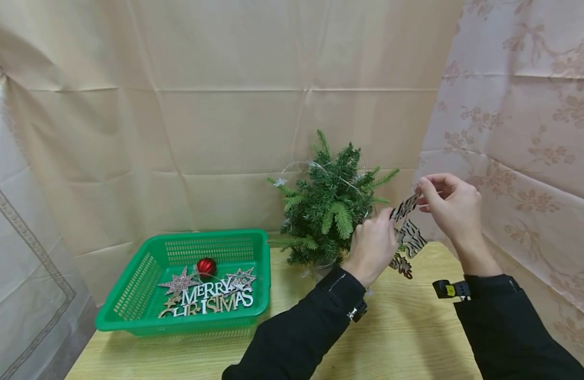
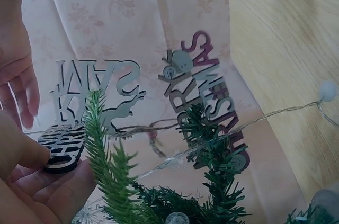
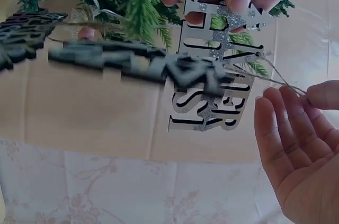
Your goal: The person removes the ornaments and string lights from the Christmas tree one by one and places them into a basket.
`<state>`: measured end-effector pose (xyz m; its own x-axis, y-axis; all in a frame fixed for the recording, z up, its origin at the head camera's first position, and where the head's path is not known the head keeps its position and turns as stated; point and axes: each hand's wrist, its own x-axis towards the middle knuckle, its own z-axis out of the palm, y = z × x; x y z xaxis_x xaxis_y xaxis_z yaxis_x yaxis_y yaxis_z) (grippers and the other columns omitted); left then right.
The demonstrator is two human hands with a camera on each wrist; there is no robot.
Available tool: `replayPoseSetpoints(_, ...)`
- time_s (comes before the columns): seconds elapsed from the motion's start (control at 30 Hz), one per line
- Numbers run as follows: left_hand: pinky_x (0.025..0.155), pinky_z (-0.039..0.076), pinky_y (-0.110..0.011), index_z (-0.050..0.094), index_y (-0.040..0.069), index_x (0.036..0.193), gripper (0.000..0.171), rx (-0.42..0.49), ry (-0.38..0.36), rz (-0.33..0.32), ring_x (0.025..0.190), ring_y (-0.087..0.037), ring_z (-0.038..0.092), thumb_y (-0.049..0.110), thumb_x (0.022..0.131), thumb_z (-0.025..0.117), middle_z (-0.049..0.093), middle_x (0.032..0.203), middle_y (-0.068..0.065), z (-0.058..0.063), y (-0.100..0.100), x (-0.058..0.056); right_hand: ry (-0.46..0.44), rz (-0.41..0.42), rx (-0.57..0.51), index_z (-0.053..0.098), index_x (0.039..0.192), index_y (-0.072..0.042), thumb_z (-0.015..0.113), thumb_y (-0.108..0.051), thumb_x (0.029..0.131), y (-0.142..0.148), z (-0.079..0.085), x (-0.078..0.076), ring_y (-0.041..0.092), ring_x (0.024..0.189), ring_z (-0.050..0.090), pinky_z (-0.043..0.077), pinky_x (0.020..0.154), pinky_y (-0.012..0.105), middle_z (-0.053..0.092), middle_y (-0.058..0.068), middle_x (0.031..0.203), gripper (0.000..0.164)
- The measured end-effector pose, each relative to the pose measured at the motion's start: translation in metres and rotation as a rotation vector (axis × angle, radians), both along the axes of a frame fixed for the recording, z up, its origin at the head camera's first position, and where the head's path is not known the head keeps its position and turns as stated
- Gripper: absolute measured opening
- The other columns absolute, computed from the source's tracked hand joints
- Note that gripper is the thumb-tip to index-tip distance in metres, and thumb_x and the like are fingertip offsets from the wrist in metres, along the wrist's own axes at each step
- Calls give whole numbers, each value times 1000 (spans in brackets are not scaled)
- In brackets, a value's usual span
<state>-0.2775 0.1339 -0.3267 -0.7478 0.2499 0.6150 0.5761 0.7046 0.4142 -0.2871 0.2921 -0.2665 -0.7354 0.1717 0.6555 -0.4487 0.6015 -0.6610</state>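
lettered ornament (image 1: 406, 207) just right of the tree (image 1: 330, 211), tilted; left hand (image 1: 374, 245) pinches it, thumb against fingers; right hand (image 1: 455, 208), farther right of the tree, pinches its twine (image 3: 271, 80) between thumb and fingers; similar ornaments (image 1: 412, 237) dangle right of the tree; green basket (image 1: 178, 326), left of the tree, holds a red ball (image 1: 206, 268).

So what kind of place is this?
Probably an indoor corner screened off for holiday decorating: beige cloth hangs behind a wood-grain table, which holds a small artificial Christmas tree.
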Motion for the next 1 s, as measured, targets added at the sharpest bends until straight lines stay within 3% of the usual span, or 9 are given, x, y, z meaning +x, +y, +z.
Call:
replayPoseSetpoints(0.23,38,32,-17,61,9,136,32,-2,-30,-7,39,-1,39,19,109,49,71,78,-1,-3,0,1,10,49,-11,73,107,0,65,-25,101,-2,-6,1,4,65,68,56,58,18,73,1,84,27)
replayPoseSetpoints(0.43,39,32,-15,64,9,134,30,0,-25,-82,41,0,40,17,108,51,67,75,4,-3,-3,1,28,61,-16,73,107,-1,66,-23,100,-4,-6,2,3,62,68,54,57,17,71,-11,81,25)
replayPoseSetpoints(0.6,43,33,-14,66,9,125,24,18,-46,-195,46,1,42,18,108,52,56,70,8,-4,-8,0,23,93,1,73,106,0,67,-22,100,-9,-8,6,2,63,68,54,58,17,73,-3,82,23)
replayPoseSetpoints(0.7,45,33,-13,68,9,123,24,41,-42,-238,48,2,43,21,107,56,59,72,8,-5,-10,-1,22,106,10,73,105,-1,66,-22,101,-11,-9,8,3,64,68,55,59,17,73,2,83,23)
replayPoseSetpoints(0.83,48,35,-12,67,10,129,32,77,-47,-234,47,4,43,29,104,60,66,77,7,-4,-9,-2,20,116,35,72,104,-1,65,-23,101,-14,-10,10,3,64,69,55,60,18,73,11,85,23)
replayPoseSetpoints(1.0,45,30,-15,69,12,127,31,104,-49,-197,41,1,37,31,104,61,59,68,10,-2,-8,-2,31,127,69,73,103,-1,66,-22,101,-18,-11,12,4,64,69,54,59,18,73,15,85,23)
